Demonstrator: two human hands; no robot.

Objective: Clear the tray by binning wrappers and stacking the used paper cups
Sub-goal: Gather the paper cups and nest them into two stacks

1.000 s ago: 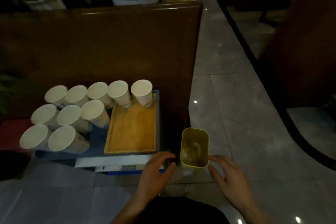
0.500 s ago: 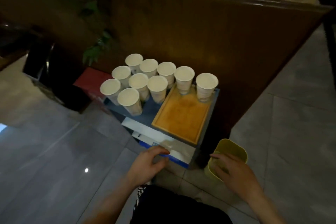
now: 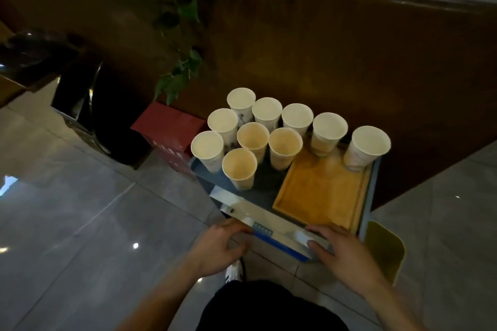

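Observation:
Several empty white paper cups stand upright, unstacked. Two of them, paper cup [image 3: 329, 129] and paper cup [image 3: 370, 144], stand at the far end of the wooden tray [image 3: 317, 196]. The others, such as a cup [image 3: 239, 168], cluster on the grey-blue top [image 3: 265, 191] left of the tray. The rest of the tray is bare. My left hand [image 3: 217, 247] grips the near left corner of the white and blue box [image 3: 279, 242] beneath the top. Over at the near right corner, my right hand [image 3: 344, 252] holds that box with its thumb on the front face.
A yellow bin [image 3: 384, 250] stands on the tiled floor just right of the box, beside my right hand. A red box [image 3: 169, 131] and a black bin [image 3: 107, 113] sit to the left. A brown wooden partition [image 3: 322, 48] with trailing plant leaves rises behind the cups.
My right hand has left the yellow bin and moved left onto the box's near right corner. My left hand stays at the box's near left corner. The view has shifted closer.

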